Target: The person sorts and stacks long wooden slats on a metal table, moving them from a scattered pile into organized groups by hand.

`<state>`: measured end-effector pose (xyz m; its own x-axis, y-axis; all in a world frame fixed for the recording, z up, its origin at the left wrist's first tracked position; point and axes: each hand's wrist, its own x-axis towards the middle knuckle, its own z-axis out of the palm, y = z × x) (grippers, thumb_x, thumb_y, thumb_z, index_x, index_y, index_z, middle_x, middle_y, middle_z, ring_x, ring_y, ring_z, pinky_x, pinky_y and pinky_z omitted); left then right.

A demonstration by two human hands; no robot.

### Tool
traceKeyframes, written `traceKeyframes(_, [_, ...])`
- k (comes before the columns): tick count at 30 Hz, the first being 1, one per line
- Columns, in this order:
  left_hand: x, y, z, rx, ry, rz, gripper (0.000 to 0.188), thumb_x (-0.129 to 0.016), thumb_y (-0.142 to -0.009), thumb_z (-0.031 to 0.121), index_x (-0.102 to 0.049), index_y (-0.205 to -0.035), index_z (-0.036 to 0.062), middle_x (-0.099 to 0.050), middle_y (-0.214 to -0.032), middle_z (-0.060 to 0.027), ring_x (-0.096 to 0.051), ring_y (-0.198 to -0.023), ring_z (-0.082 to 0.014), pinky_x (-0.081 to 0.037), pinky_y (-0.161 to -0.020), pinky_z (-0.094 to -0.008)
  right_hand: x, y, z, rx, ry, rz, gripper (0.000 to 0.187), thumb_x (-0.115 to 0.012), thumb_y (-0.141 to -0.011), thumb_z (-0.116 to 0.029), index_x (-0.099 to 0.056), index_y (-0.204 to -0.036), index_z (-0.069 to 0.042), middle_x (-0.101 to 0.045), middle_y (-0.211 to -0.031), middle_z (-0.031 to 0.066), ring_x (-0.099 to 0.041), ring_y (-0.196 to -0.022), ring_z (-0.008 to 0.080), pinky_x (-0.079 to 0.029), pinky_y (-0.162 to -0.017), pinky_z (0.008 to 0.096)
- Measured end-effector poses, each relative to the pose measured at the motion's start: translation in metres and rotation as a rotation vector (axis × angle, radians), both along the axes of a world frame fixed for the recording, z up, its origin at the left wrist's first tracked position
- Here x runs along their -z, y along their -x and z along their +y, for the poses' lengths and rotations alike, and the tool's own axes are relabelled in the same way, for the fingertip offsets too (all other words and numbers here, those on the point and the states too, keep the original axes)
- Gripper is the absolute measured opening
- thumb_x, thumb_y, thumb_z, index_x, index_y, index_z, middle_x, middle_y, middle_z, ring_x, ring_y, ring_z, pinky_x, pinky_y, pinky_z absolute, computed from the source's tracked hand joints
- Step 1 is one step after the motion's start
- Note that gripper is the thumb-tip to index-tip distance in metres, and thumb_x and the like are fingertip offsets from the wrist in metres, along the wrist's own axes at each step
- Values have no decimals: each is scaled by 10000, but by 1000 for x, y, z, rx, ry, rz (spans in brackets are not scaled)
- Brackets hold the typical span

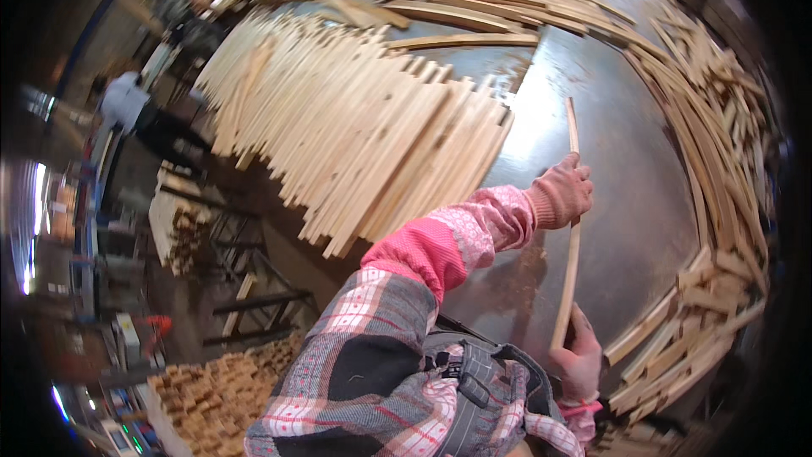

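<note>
A thin wooden strip (pixel 568 279) runs lengthwise over a grey metal tabletop (pixel 626 178). My left hand (pixel 562 192), in a pinkish glove, is closed around its upper part. At the near end my right hand (pixel 580 357) grips the strip, its thumb along the side and the other fingers mostly hidden. Pink cuffs show at both wrists, and a plaid sleeve covers my left upper arm. Left of my left hand lies a broad layer of pale wooden strips (pixel 355 131), side by side on the table.
Loose strips (pixel 677 110) curve along the table's far and right sides, with shorter pieces (pixel 689 338) heaped at the near right. More strips (pixel 474 13) lie at the back. Left, below the table, are stacked wood blocks (pixel 224 385) and metal stands (pixel 258 305). Two people (pixel 127 106) stand farther off.
</note>
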<state>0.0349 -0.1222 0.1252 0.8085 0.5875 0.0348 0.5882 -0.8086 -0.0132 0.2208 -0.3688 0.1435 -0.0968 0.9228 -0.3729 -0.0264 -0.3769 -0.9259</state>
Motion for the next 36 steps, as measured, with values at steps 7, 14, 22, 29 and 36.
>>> traceKeyframes(7, [6,285,14,-657,-128,-464,57,-566,-735,70,-618,-711,66,-606,-723,-163,-564,-632,-333,-494,-653,-446,71,-162,38,664,234,-165,443,-648,-906,-158,-501,-1303,-28,-657,-1068,110,-656,-913,236,-556,-793,334])
traceKeyframes(14, [112,560,-54,-1735,271,-465,252,-507,-811,136,-693,-918,4,-683,-885,-214,-659,-796,-395,-541,-688,-526,147,-221,66,573,754,-1245,704,-860,-670,-323,-610,-1257,-25,-618,-1322,219,-593,-1250,353,-496,-1044,429])
traceKeyframes(22, [152,594,-74,-1908,271,-395,322,-561,-830,210,-711,-1010,-12,-710,-942,-242,-686,-827,-411,-543,-662,-544,112,-62,37,500,417,-482,432,-714,-808,-184,-646,-1181,24,-695,-962,133,-668,-868,258,-537,-801,369])
traceKeyframes(29, [95,462,-2,-1127,-202,-231,499,-640,-825,198,-625,-1278,-11,-629,-1259,-267,-585,-1196,-404,-459,-1024,-448,126,7,39,603,312,905,374,-518,-905,-82,-516,-1211,134,-607,-1067,192,-626,-905,294,-551,-827,413])
traceKeyframes(36, [69,233,17,-481,-162,-692,506,-672,-827,90,-606,-1320,-1,-618,-1295,-225,-561,-1229,-381,-439,-1068,-426,118,75,53,87,334,-749,252,-607,-898,-261,-706,-1023,-65,-696,-1027,235,-683,-944,401,-551,-811,476])
